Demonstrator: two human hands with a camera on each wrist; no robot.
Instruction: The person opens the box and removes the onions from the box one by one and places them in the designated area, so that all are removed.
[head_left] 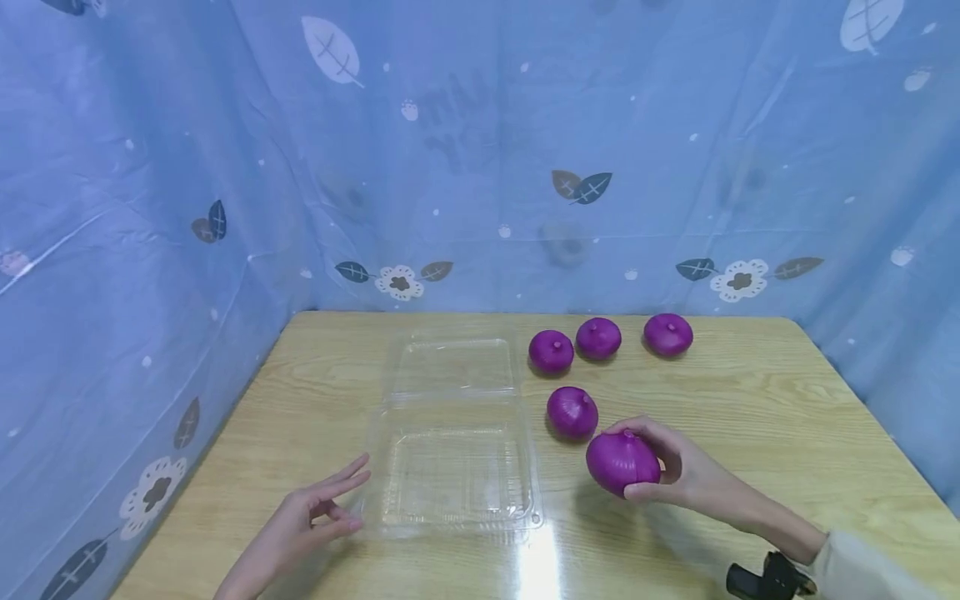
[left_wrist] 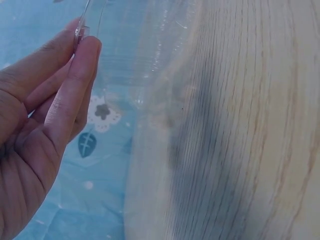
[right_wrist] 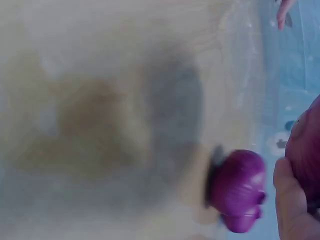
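A purple onion (head_left: 621, 463) is in my right hand (head_left: 675, 471), held just above the table between thumb and fingers; part of it shows at the edge of the right wrist view. My left hand (head_left: 303, 521) is at the left edge of a clear plastic clamshell box (head_left: 450, 533). In the left wrist view, its fingertips (left_wrist: 90, 47) pinch the thin clear rim. The box lies with its lid folded back toward the curtain, and no onion is inside. Another onion (head_left: 572, 412) sits on the table beside the held one.
Behind the box's right side stand three more onions: one (head_left: 551, 352) by the lid, another (head_left: 598, 338) close to it, and a third (head_left: 668, 335) farther right. A blue patterned curtain (head_left: 480, 208) hangs around the back and sides of the wooden table (head_left: 750, 400).
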